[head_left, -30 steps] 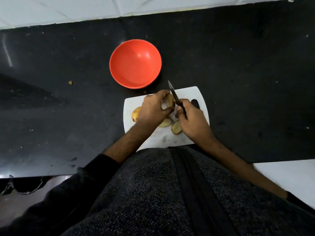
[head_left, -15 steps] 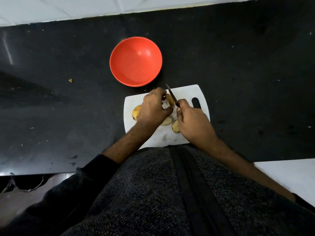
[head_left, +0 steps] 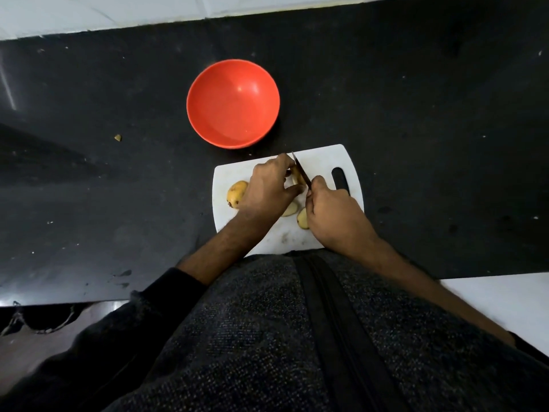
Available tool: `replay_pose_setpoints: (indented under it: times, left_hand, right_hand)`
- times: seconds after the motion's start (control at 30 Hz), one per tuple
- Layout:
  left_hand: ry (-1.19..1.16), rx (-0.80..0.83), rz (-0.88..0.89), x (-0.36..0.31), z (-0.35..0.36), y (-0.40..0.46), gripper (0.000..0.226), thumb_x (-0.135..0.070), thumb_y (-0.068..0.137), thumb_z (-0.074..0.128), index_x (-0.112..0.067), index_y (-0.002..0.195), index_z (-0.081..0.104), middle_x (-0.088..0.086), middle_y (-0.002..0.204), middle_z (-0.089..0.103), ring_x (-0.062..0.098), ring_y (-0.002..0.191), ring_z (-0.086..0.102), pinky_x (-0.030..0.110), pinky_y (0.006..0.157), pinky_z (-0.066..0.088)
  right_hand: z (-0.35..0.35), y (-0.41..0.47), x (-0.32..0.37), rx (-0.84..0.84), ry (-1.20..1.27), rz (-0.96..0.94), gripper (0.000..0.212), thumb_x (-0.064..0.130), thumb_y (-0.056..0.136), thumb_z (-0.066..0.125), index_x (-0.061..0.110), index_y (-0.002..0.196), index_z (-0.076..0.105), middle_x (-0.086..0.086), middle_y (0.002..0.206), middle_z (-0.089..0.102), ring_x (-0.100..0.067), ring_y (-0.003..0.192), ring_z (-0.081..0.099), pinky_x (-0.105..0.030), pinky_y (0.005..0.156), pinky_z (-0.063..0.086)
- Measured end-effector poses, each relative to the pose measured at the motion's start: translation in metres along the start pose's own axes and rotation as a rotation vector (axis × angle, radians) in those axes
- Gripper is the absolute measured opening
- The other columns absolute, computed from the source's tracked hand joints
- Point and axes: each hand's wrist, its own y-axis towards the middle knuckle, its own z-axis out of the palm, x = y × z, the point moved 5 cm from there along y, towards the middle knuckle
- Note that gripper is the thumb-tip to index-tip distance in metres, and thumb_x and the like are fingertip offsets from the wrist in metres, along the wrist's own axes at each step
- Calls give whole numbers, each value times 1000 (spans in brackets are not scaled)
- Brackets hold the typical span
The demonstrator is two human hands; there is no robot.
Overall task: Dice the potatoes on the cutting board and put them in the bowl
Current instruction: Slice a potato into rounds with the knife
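Note:
A white cutting board point(head_left: 322, 157) lies on the black counter just in front of me. My left hand point(head_left: 269, 188) holds a potato piece point(head_left: 296, 177) on the board, fingers curled over it. My right hand point(head_left: 332, 214) grips a knife point(head_left: 301, 171), its blade set against that piece. A whole potato point(head_left: 236, 193) lies at the board's left, partly under my left hand. Two cut slices point(head_left: 291, 210) point(head_left: 302, 218) lie between my hands. The red bowl point(head_left: 233, 104) stands behind the board to the left, with nothing inside.
A small scrap point(head_left: 118, 137) lies on the black counter point(head_left: 416, 129) far left of the bowl. A white tiled wall point(head_left: 118, 13) borders the counter's back. A white surface point(head_left: 499, 304) sits at my lower right. My dark jacket hides the board's near edge.
The knife blade has come down from above the board onto the held potato piece. My left hand has kept its hold. The view shifted slightly.

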Motion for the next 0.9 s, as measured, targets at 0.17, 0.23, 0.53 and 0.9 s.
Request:
replay_pose_setpoints:
  times: [0.17, 0.23, 0.53, 0.9]
  left_hand:
    - [58, 23, 33, -3, 1, 0, 26, -13, 81, 79, -9, 101, 63, 8, 97, 69, 24, 87, 63, 43, 78, 52]
    - [66, 32, 40, -3, 1, 1, 24, -12, 82, 77, -9, 100, 62, 8, 97, 68, 24, 87, 62, 40, 77, 51]
    - [91, 68, 57, -6, 2, 8, 15, -8, 84, 74, -8, 97, 66, 1, 89, 71, 21, 87, 65, 28, 72, 44]
    - [-32, 41, 3, 3, 1, 9, 19, 4, 79, 74, -4, 95, 66, 6, 88, 74, 18, 81, 72, 30, 74, 58]
  right_hand:
    - [-5, 0, 0, 57, -39, 25, 7, 21, 102, 35, 17, 97, 33, 4, 67, 36, -16, 56, 38, -35, 60, 32]
    - [-5, -1, -1, 82, -48, 28, 7, 21, 102, 35, 18, 97, 33, 2, 67, 40, -18, 58, 42, -35, 59, 33]
    - [2, 5, 2, 116, -44, 48, 12, 14, 97, 38, 13, 109, 39, -10, 90, 58, -30, 80, 58, -39, 66, 41]
    - [8, 12, -7, 216, 46, 78, 6, 19, 101, 40, 13, 101, 38, -7, 85, 51, -26, 75, 48, -34, 67, 34]
